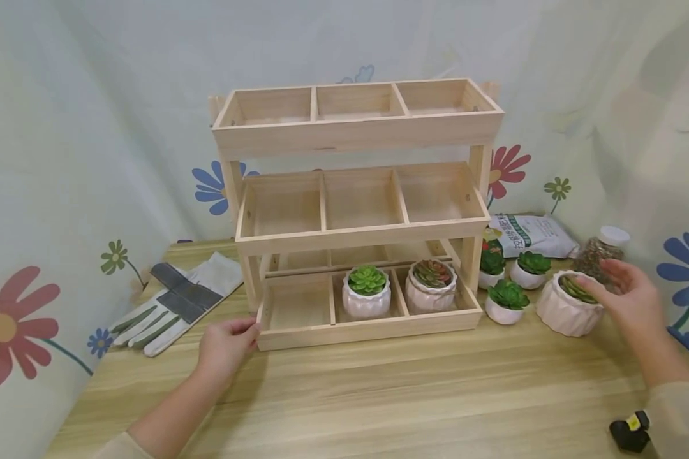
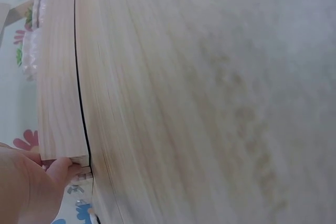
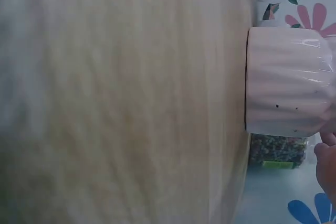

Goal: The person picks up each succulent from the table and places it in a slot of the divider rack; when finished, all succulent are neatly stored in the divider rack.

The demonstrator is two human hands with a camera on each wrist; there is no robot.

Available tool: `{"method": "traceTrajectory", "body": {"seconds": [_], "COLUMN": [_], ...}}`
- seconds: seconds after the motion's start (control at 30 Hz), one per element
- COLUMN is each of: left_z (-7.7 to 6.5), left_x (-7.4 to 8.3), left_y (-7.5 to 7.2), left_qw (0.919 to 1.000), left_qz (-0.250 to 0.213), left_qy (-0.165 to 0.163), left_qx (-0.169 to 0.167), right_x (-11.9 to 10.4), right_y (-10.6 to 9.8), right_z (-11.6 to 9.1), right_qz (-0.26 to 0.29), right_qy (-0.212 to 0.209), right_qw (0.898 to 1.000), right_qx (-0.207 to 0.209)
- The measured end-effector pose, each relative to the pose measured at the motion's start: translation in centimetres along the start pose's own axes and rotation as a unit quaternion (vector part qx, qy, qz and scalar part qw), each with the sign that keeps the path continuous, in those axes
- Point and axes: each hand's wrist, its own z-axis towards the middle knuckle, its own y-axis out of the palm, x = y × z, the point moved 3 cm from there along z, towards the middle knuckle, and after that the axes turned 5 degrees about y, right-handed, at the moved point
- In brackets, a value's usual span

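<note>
**Near four o'clock, a big pale pot [image 1: 568, 317] stands by the right hand [image 1: 634, 305]**

I watch from far off. The pot sits on the table [image 1: 413, 401], with a green plant [image 1: 577, 290] in its top. The right hand's thumb reaches over that top, and the other fingers are spread away from it. I can't tell if the thumb touches the pot, the plant or neither.

At half past seven, the left hand [image 1: 228, 349] pinches the front left corner of the bottom tray [image 1: 367, 333] of the wooden shelf [image 1: 356, 140].

What worries me? The pot looks wide and shiny, so I think a weak hold could let it slip. If the thumb only caught the plant, that might pop out alone. A low swing toward nine o'clock could bump the small pot [image 1: 504, 313]. A push toward one o'clock could knock the jar [image 1: 590, 255]. If the left hand tugged hard, the shelf might slide, and the middle pot [image 1: 366, 305] and right-hand pot [image 1: 430, 298] in that tray could wobble.
</note>
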Motion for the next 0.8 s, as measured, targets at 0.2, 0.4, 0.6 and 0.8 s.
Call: {"method": "traceTrajectory", "body": {"seconds": [0.2,0.4,0.6,0.8], "left_z": [-0.1,-0.1,-0.2,-0.2], "left_x": [0.0,0.2,0.2,0.2], "left_y": [0.1,0.0,-0.1,0.0], "left_qw": [1.0,1.0,1.0,1.0], "left_qz": [0.0,0.003,0.002,-0.001], "left_qy": [-0.006,-0.003,-0.004,0.003], "left_qx": [0.001,0.006,0.008,0.007], "right_x": [0.4,0.3,0.9,0.8], "right_y": [0.6,1.1,1.1,1.2], "right_z": [0.1,0.2,0.0,-0.2], "right_qz": [-0.034,-0.105,-0.132,-0.137], "right_qy": [0.007,0.023,0.02,0.028], "right_qw": [0.998,0.991,0.986,0.985], "right_qx": [-0.048,-0.083,-0.096,-0.1]}}
